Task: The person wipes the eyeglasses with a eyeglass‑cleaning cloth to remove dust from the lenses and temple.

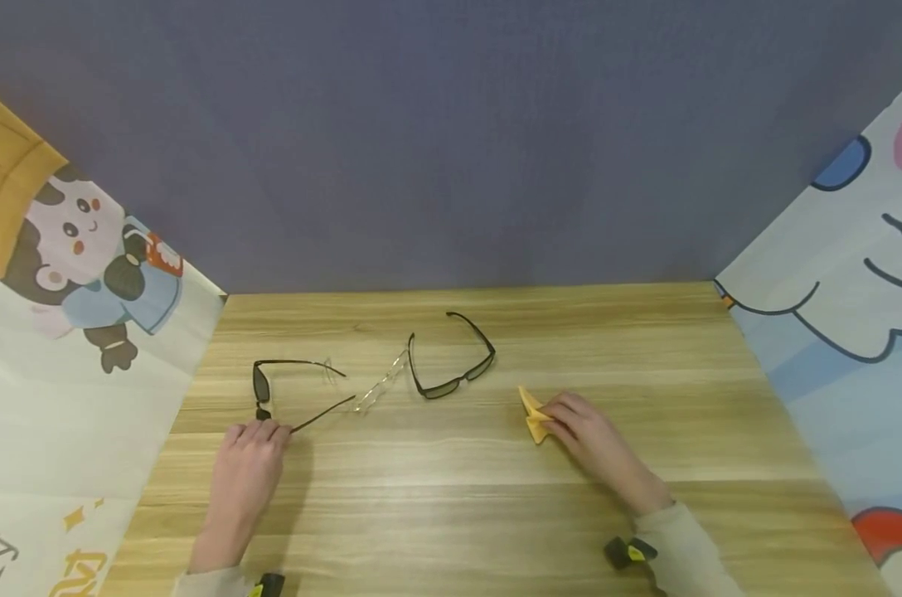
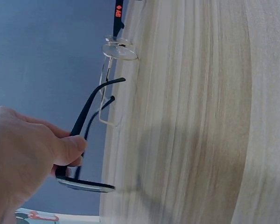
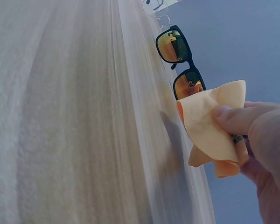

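Note:
My left hand (image 1: 247, 466) grips a pair of black sunglasses (image 1: 261, 384) near a hinge, with both arms unfolded and pointing right. In the left wrist view, the thumb presses on one arm of these sunglasses (image 2: 87, 107), and a lens hangs below the fingers. On the right, my right hand (image 1: 594, 438) pinches a folded yellow cloth (image 1: 535, 417), its corners sticking out past the fingertips. The right wrist view shows the thumb on top of the cloth (image 3: 207, 122). Nearest the cloth is a second pair of dark sunglasses (image 1: 442, 390), standing with its arms open toward the back.
Between the two sunglasses lie thin metal-framed eyeglasses (image 1: 380, 387) with clear lenses, close to the second pair's arm. A grey-blue panel (image 1: 466, 166) rises behind the wooden table (image 1: 436, 514). Printed cartoon sheets (image 1: 85, 448) stand along both sides.

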Motion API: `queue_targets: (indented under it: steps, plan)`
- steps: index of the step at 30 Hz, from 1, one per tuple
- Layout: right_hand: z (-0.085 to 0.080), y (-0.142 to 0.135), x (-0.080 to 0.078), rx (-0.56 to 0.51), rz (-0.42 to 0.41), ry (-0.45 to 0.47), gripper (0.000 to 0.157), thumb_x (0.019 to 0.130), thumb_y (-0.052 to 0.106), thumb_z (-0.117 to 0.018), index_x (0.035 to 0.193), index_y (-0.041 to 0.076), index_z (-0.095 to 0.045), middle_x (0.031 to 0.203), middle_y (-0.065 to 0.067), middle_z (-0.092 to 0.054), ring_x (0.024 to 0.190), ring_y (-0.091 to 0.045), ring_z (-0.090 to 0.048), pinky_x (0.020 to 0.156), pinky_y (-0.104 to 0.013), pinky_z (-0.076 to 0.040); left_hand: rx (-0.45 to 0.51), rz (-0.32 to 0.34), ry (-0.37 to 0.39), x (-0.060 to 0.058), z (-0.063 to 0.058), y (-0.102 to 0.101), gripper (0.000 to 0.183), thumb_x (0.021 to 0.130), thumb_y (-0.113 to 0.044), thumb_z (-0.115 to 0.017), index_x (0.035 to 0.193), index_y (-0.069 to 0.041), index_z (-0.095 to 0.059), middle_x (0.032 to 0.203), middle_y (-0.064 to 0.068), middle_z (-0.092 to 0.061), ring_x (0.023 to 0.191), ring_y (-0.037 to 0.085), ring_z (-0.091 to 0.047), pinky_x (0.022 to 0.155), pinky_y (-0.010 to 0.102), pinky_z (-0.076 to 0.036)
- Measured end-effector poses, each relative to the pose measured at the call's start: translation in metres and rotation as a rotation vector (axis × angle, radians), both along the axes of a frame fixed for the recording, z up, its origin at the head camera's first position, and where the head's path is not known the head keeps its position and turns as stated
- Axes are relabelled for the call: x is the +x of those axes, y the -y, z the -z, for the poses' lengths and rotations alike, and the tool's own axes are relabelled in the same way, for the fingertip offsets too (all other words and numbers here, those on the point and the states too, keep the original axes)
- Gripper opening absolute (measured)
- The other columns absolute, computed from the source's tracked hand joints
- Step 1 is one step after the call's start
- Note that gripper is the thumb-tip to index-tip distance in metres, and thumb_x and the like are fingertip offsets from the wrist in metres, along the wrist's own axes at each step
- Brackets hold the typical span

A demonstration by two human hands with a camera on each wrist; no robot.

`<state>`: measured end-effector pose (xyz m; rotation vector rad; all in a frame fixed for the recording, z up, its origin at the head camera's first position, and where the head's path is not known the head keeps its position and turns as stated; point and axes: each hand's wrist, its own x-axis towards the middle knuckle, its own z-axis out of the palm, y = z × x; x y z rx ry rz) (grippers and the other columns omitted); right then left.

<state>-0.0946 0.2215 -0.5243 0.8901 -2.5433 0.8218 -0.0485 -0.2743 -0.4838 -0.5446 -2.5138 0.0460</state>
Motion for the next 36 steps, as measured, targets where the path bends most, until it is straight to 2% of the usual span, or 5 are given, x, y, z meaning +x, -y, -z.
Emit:
queue_targets:
  steps: [10, 18, 23, 28, 36]
  plan:
    - [-0.001, -0.008, -0.018, 0.004, -0.026, 0.023, 0.021, 0.085, 0.005, -0.082, 0.105, 0.008, -0.075, 0.103, 0.0, -0.069, 0.095, -0.017, -0.067, 0.08, -0.038, -0.064, 0.012, -0.113, 0.0, -0.005, -0.005, -0.009, 0.016, 0.081, 0.006, -0.064, 0.091, 0.005, -0.077, 0.088, 0.019, -0.074, 0.08, 0.038, -0.069, 0.062, 0.042, -0.049]
    - [-0.003, -0.016, -0.032, 0.014, -0.042, 0.036, 0.022, 0.086, 0.006, -0.082, 0.106, 0.008, -0.075, 0.105, 0.0, -0.069, 0.096, -0.017, -0.067, 0.082, -0.039, -0.064, 0.065, -0.173, -0.134, -0.01, -0.014, -0.023, 0.013, 0.081, 0.008, -0.07, 0.088, 0.002, -0.079, 0.08, 0.018, -0.073, 0.068, 0.036, -0.067, 0.056, 0.043, -0.045]
    - [-0.004, -0.015, -0.034, 0.022, -0.04, 0.039, 0.021, 0.087, 0.007, -0.081, 0.106, 0.009, -0.075, 0.105, -0.001, -0.069, 0.096, -0.018, -0.067, 0.082, -0.04, -0.064, 0.084, -0.196, -0.16, -0.011, -0.022, -0.032, 0.006, 0.085, 0.003, -0.073, 0.086, 0.001, -0.079, 0.078, 0.016, -0.073, 0.064, 0.033, -0.066, 0.055, 0.042, -0.044]
    - [-0.008, -0.011, -0.033, 0.019, -0.031, 0.05, 0.021, 0.087, 0.008, -0.081, 0.107, 0.01, -0.075, 0.106, 0.0, -0.07, 0.097, -0.017, -0.067, 0.083, -0.04, -0.064, 0.177, -0.171, -0.185, -0.011, -0.033, -0.047, 0.005, 0.082, 0.0, -0.079, 0.086, 0.002, -0.08, 0.079, 0.016, -0.075, 0.066, 0.034, -0.069, 0.054, 0.042, -0.044]
    - [-0.01, -0.003, -0.035, -0.01, -0.046, 0.023, 0.02, 0.087, 0.008, -0.081, 0.106, 0.011, -0.075, 0.105, 0.002, -0.069, 0.096, -0.015, -0.067, 0.083, -0.038, -0.064, 0.505, -0.051, -0.206, -0.017, -0.043, -0.076, 0.016, 0.08, -0.009, -0.083, 0.089, 0.004, -0.079, 0.08, 0.017, -0.076, 0.06, 0.035, -0.07, 0.055, 0.036, -0.036]
